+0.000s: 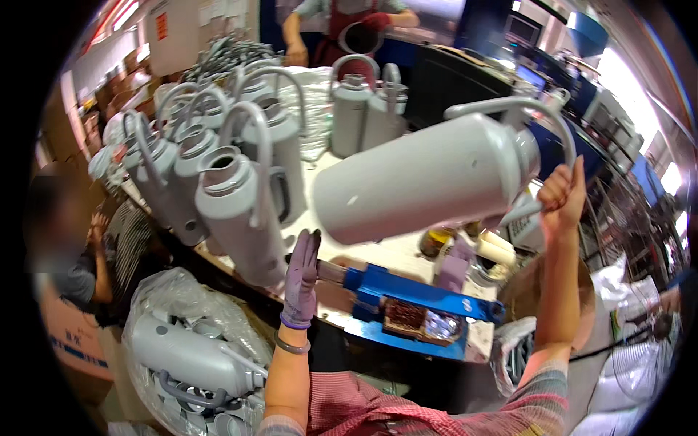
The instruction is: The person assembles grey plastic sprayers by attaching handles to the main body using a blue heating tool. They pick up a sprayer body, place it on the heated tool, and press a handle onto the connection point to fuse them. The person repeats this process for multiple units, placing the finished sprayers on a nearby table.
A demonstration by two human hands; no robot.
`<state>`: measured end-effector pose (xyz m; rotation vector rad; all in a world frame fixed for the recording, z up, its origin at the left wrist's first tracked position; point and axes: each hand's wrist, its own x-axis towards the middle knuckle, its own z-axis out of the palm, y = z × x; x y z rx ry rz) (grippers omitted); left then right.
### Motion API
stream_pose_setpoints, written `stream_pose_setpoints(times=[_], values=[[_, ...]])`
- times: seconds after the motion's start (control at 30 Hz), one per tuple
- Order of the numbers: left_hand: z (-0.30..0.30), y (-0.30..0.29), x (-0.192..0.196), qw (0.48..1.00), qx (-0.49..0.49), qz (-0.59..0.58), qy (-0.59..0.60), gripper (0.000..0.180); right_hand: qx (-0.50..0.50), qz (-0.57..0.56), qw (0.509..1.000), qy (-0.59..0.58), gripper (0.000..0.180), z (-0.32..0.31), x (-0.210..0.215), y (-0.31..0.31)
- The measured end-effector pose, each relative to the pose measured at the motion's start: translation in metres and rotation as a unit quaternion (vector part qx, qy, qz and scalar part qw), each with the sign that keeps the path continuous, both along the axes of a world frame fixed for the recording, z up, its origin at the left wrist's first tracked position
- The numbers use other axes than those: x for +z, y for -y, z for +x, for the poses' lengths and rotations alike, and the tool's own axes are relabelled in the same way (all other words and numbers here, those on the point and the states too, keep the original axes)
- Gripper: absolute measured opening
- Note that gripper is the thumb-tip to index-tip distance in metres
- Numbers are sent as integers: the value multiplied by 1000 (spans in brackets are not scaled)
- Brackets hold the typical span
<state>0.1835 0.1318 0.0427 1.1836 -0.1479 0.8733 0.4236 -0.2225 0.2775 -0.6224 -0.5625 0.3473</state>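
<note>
Holding 1 large grey jug [422, 182] aloft by its looped handle [561, 129] with the right hand [556, 190], fingers curled around the bar. Tilted, with base to the left and neck to the right, above the near edge of the worktable [396, 256] and a blue fixture [407, 287]. Holding up the left hand [300, 283] in a lavender glove, with fingers straight and close together, beside the fixture's left end; cannot tell if touching. See other grey jugs [229, 192] crowded along the left edge, and 2 more [350, 120] near the far edge. Best to steady the base with the left palm against likely swinging, grip firmly, and avoid knocking the fixture or neighbouring jugs.
</note>
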Motion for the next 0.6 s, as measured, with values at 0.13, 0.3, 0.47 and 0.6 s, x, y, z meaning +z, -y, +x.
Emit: stream_pose_setpoints(times=[0.13, 0.3, 0.47, 0.6], values=[[-34, 60, 21, 993, 43, -73, -79, 40, -169, -74, 983, -9, 55, -129, -38, 18], [-84, 121, 69, 991, 61, 54, -107, 33, -356, -278, 831, 325, 64, -201, -65, 128], [-148, 154, 98, 930, -175, -138, -293, 38, -395, -440, 706, 390, 78, -274, -110, 183], [-101, 135, 46, 837, -317, 130, -427, 34, -485, -527, 698, -11, 42, -338, -187, 281]])
